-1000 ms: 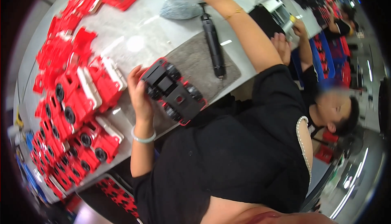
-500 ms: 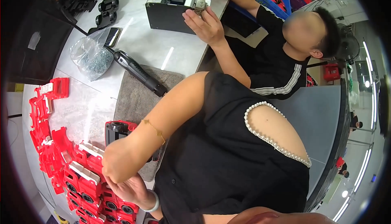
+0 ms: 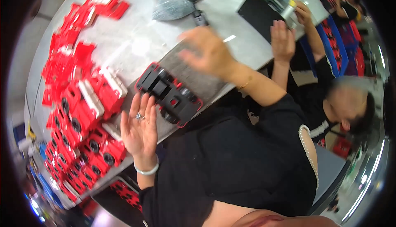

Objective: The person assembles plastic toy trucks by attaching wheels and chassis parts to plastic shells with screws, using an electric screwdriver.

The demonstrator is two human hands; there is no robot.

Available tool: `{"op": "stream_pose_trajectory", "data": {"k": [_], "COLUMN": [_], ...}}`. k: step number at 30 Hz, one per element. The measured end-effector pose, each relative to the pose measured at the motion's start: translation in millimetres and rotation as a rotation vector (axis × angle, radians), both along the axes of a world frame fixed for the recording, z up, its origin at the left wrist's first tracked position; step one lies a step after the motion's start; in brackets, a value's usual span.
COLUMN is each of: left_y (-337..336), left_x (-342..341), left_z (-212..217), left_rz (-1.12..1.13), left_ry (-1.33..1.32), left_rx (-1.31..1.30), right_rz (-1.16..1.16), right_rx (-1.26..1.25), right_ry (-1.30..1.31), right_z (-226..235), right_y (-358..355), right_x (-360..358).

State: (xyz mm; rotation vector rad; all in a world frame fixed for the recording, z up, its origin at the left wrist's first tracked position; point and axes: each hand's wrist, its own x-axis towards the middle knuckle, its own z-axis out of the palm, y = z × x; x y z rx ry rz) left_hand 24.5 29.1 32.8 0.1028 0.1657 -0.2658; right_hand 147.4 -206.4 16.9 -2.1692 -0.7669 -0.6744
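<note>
My left hand [image 3: 141, 130], palm up and fingers stretched, holds nothing. It is beside a black and red toy car chassis [image 3: 165, 97] lying on a grey cloth mat. Above the mat, my right hand [image 3: 208, 53] is blurred by motion. Its thumb stands apart from the fingers, and nothing shows in the gap. Past its fingertips, one end of a black electric screwdriver [image 3: 199, 18] is visible; the hand hides the rest. The grey mat [image 3: 202, 78] lies along the near table edge.
Red toy car bodies [image 3: 76, 130] with black wheels are stacked at the left. A clear bag of small screws [image 3: 171, 6] lies at the back. A co-worker's hands [image 3: 284, 41] are at a grey-black machine [image 3: 258, 14], with blue crates [image 3: 332, 41] behind.
The view has turned. My right hand has moved from the car bodies to above the mat, near the screwdriver. My left hand has turned palm up, fingers spread, beside the chassis.
</note>
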Motion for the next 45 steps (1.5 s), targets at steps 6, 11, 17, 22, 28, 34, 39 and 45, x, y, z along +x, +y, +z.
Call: {"op": "stream_pose_trajectory", "data": {"k": [6,11,17,22,28,34,39,45], "left_y": [3.1,-4.9,-10.9,-20.2,-25.0,-27.4,-29.3,-27.3], "left_x": [-2.6,0.2,2.4,5.3,4.1,3.2,3.6,1.3], "left_z": [8.1,13.6,17.7,19.7,8.3,17.3,17.4,9.8], "left_rz": [0.056,0.034,-0.023,-0.059,-0.104,-0.084,-0.108,-0.149], "left_ry": [0.046,0.058,0.046,0.014,-0.098,0.016,-0.012,0.023], "left_rx": [0.069,0.125,0.1,0.065,-0.153,0.038,0.025,0.113], "right_rz": [-0.388,0.032,0.869,1.181,0.982,0.92,0.96,0.984], "right_rx": [-0.146,0.516,1.11,1.281,1.223,1.24,1.216,1.268], "right_ry": [0.571,1.136,1.173,0.794,0.572,0.563,0.572,0.531], "right_z": [-65.4,-59.3,34.7,70.3,56.4,52.8,51.6,64.4], "right_y": [-40.4,-63.6,-33.4,11.9,58.7,58.3,59.6,55.9], "right_x": [22.7,35.1,1.9,-23.4,-34.5,-31.7,-30.6,-30.7]}}
